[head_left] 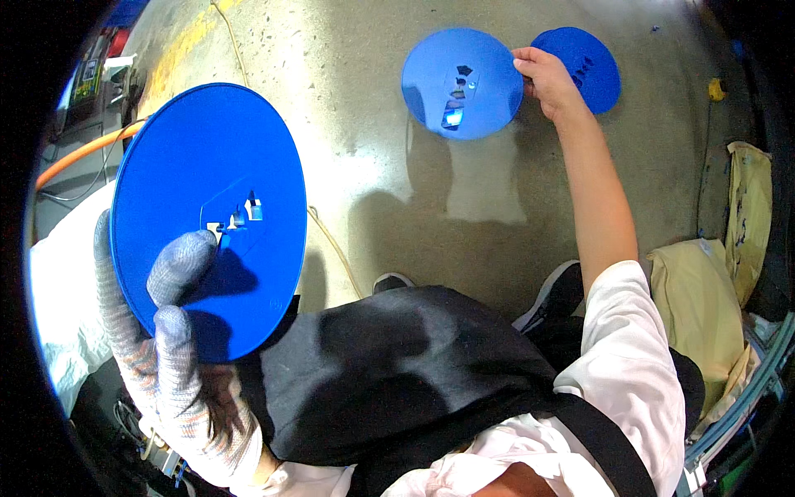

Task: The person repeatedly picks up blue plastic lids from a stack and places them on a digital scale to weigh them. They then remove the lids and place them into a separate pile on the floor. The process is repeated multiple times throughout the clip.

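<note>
My gloved left hand (186,356) grips a large round blue disc (178,174) at its lower left edge, thumb across the face. Cut-outs pierce this disc near its middle. Farther out, my bare right hand (542,81) pinches the right rim of a second blue disc (431,74), which also has cut-outs around its middle. Just beyond the right hand is a third, darker blue disc (603,74) with similar holes. The hand overlaps its left side, and I cannot tell whether the fingers touch it.
Concrete floor (373,50) stretches ahead, crossed by a thin cord (331,240). An orange hose (87,153) and equipment stand at left, above a white bag (70,306). Tan sacks (696,290) lie at right. A small yellow object (716,89) is at far right.
</note>
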`<state>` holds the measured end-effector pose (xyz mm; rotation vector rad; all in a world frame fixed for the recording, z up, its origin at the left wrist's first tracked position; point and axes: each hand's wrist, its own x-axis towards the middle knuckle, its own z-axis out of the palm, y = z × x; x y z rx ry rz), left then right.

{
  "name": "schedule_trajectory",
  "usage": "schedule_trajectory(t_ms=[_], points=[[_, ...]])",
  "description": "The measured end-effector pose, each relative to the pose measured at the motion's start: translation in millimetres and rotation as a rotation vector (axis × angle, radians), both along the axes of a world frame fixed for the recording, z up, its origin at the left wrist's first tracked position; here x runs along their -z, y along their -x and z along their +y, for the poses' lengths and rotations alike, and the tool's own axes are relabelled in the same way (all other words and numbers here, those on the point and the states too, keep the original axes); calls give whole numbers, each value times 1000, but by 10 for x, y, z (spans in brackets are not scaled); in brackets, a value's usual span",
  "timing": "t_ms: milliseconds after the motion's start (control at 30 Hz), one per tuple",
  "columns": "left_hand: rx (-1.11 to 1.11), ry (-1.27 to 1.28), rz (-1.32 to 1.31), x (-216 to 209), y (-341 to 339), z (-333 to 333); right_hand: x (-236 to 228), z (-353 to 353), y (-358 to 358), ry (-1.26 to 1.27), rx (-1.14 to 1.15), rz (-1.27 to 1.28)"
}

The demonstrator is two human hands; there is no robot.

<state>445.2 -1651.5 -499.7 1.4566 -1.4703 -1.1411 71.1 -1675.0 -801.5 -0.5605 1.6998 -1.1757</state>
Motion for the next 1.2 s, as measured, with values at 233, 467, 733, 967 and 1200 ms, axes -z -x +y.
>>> schedule_trajectory(t_ms=[233,467,733,967,1200], points=[[-55,28,-27,-17,31,26,162,-213,115,-98,-233,92],[16,-115,-77,58,87,-134,-373,-102,-91,291,-212,-407],[-196,-104,-20,169,-161,-32,-1446,-4,-1727,395,-83,-861],[-210,-107,252,130,-37,-44,-1284,225,-2128,339,36,-1030],[-80,-177,307,211,-190,-62,-1174,221,-1892,307,-126,-595]])
